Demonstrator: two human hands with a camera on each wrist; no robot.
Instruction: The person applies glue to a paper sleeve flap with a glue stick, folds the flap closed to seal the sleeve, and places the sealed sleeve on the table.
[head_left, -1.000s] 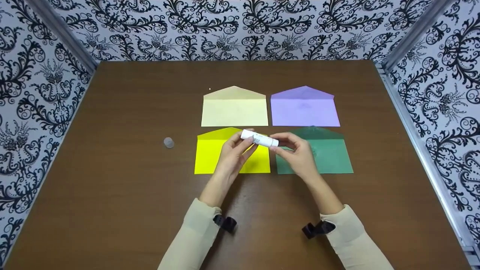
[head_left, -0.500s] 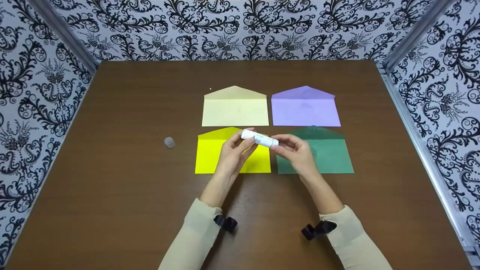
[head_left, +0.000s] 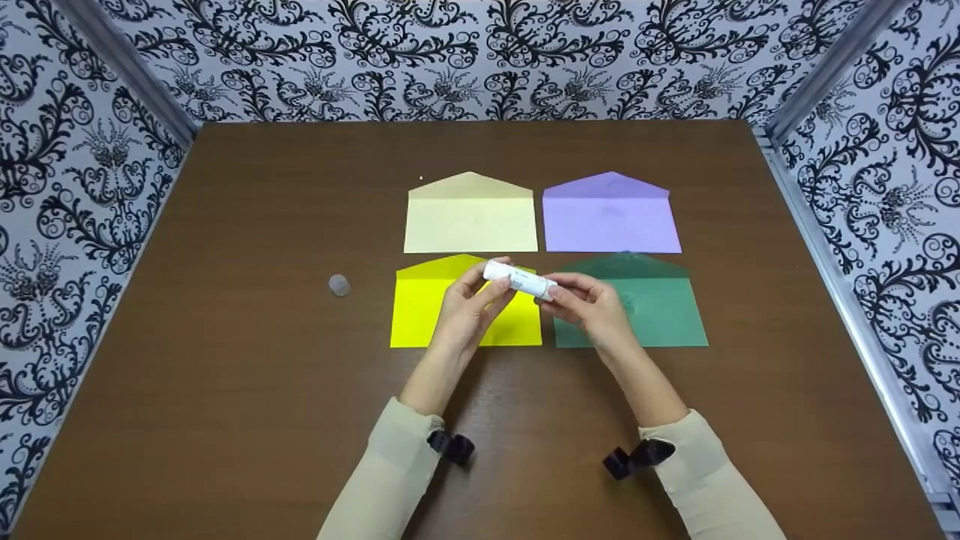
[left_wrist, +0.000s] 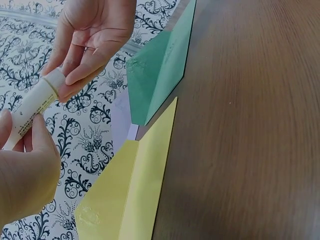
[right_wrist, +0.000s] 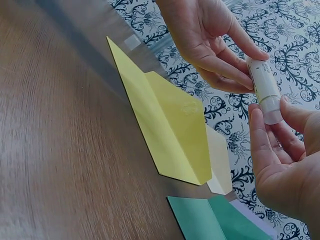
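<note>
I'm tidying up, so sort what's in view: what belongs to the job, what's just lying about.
Job:
tube, in left hand and right hand
probably cap
probably yellow envelope, green envelope, purple envelope, cream envelope

Lying about:
white speck, apparently

Lettering (head_left: 519, 279) on white tube (head_left: 534, 284) unreadable; left hand (head_left: 463, 309) hides part of yellow envelope (head_left: 418, 309).

The white tube (left_wrist: 31, 105) carries small dark print (left_wrist: 45, 104), set in lines running along its body in the left wrist view. The letters are too small and blurred to read in any of the three views; no word, brand or number can be made out.
</note>
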